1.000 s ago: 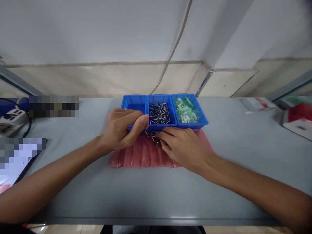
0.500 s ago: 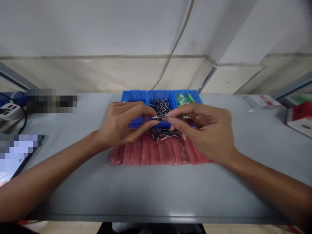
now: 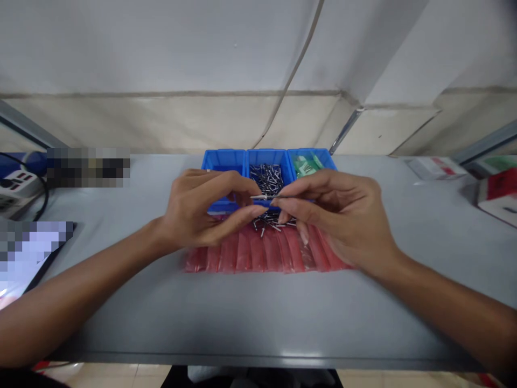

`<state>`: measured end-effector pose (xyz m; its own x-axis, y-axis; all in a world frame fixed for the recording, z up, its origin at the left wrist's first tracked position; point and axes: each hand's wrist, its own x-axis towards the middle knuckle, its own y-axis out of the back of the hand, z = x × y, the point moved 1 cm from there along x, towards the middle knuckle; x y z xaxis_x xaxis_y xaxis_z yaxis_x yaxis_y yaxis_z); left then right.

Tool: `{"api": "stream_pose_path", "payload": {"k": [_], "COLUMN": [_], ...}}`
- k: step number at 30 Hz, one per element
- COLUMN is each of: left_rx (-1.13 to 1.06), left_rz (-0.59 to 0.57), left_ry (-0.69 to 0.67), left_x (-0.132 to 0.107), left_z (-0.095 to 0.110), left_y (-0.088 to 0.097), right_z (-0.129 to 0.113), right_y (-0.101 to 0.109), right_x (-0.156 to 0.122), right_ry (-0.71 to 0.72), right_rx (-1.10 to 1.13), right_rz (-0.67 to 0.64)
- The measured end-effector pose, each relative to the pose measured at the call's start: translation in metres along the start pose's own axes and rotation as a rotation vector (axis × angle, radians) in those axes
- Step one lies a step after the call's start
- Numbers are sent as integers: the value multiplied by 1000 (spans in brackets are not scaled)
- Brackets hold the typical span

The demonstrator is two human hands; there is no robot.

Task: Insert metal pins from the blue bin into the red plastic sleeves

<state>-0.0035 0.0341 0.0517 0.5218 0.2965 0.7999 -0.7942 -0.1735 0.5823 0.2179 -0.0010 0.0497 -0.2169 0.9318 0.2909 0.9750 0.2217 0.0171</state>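
A thin metal pin (image 3: 266, 197) lies level in front of the blue bin, pinched at its right end by the thumb and fingertips of my right hand (image 3: 333, 213). My left hand (image 3: 204, 207) hovers around the pin's left end, with thumb and index apart and no visible hold. The blue three-compartment bin (image 3: 223, 160) holds many pins in the middle (image 3: 266, 178) and green packets (image 3: 307, 165) on the right. A small heap of loose pins (image 3: 274, 220) lies on red plastic bags (image 3: 250, 256) under my hands.
The bin and bags sit on a grey table (image 3: 258, 323) against a pale wall. To the left are a power strip (image 3: 18, 191) with a black cable and a blurred screen (image 3: 28, 253). Red-and-white boxes (image 3: 498, 196) stand at the far right.
My right hand has lifted off the red bags and moved left to pinch a pin. My left hand has barely moved, and the view has tilted slightly.
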Motion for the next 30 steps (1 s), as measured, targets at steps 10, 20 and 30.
{"api": "stream_pose_path", "payload": {"k": [10, 20, 30], "left_rx": [-8, 21, 3], "left_rz": [17, -18, -42], "left_ry": [14, -19, -28], "left_x": [-5, -4, -6], "left_z": [-3, -2, -3], "left_y": [-2, -2, -3], "right_z": [1, 2, 3], "right_y": [0, -2, -1], "right_x": [0, -2, -2], "right_ry": [35, 63, 28], "right_rx": [-19, -50, -19], "right_rz": [37, 51, 13]}}
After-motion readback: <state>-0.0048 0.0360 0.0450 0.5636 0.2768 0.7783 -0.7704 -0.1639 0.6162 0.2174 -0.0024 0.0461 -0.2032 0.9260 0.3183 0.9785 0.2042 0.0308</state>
